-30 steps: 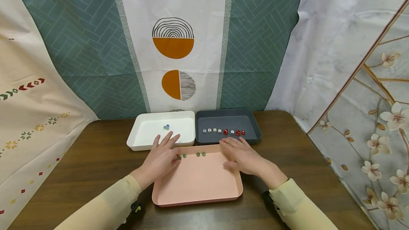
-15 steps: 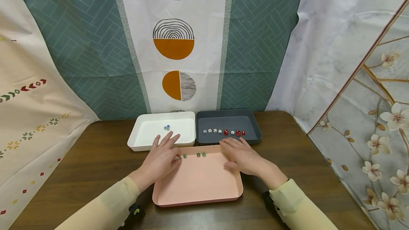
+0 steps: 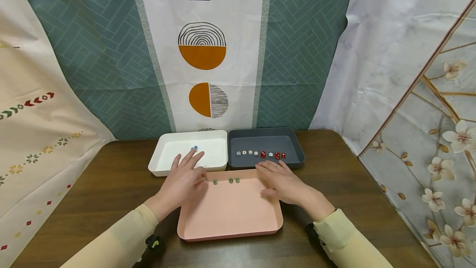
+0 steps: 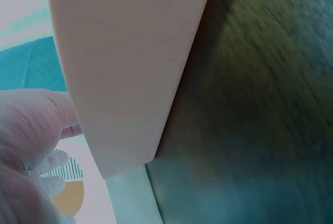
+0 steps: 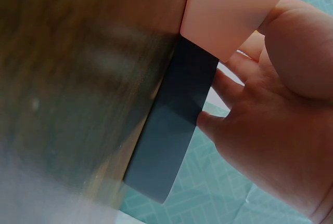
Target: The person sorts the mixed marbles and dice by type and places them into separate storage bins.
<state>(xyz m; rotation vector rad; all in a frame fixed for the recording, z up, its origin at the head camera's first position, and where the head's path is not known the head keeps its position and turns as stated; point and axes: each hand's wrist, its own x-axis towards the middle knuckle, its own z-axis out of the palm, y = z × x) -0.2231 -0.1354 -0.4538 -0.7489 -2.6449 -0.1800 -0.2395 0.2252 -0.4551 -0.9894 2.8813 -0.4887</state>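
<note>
My left hand [image 3: 182, 183] is over the left back corner of the pink tray [image 3: 230, 218]. Its thumb and index finger pinch a small green bead-like piece [image 3: 205, 179], mostly hidden, while the other fingers spread toward the white tray [image 3: 160, 160]. In the tray, to the right of that hand, lie more small green pieces [image 3: 231, 180] along the back wall. At the right back corner my right hand [image 3: 282, 181] rests with extended fingers, reaching over the near rim of the dark grey tray [image 3: 267, 135]. The right wrist view shows its fingers [image 5: 226, 86] beside that rim, holding nothing visible.
Several clear and red dice [image 3: 262, 154] stand in a row in the dark grey tray. Small blue and teal pieces [image 3: 195, 147] lie in the white tray, partly covered by the left fingertips. The trays stand on a brown wooden table [image 3: 119, 177] with fabric hanging behind.
My left hand has moved slightly left and lifted the leftmost green piece off the pink tray's floor. The right hand has stayed in place.
</note>
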